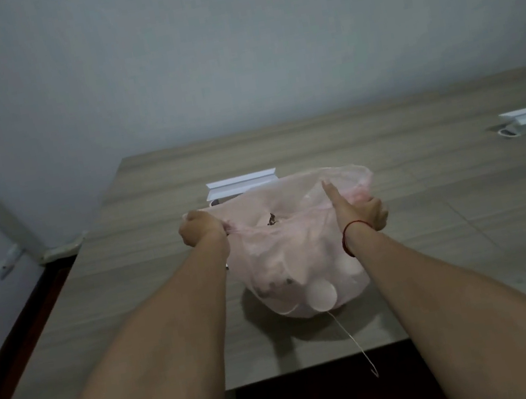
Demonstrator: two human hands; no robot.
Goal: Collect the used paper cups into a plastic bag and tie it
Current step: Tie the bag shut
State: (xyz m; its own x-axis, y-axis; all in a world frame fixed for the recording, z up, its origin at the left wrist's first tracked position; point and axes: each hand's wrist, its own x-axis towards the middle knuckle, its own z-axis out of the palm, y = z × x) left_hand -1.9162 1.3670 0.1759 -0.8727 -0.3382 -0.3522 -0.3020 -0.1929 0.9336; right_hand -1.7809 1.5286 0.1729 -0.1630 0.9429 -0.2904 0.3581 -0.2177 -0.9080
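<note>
Mid-frame, left hand & right hand are gripping plastic bag rim, fists clenched on film. Paper cups are showing inside: looks light, soft, prob. slippery, so grab bunched rim corners.

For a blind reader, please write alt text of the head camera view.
Two bare hands, left hand and right hand, grip the open mouth of a pink plastic bag holding paper cups above a wooden table.

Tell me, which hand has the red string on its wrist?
The right hand, pinching the pink bag's rim, has the red string. The left hand's wrist is bare.
</note>
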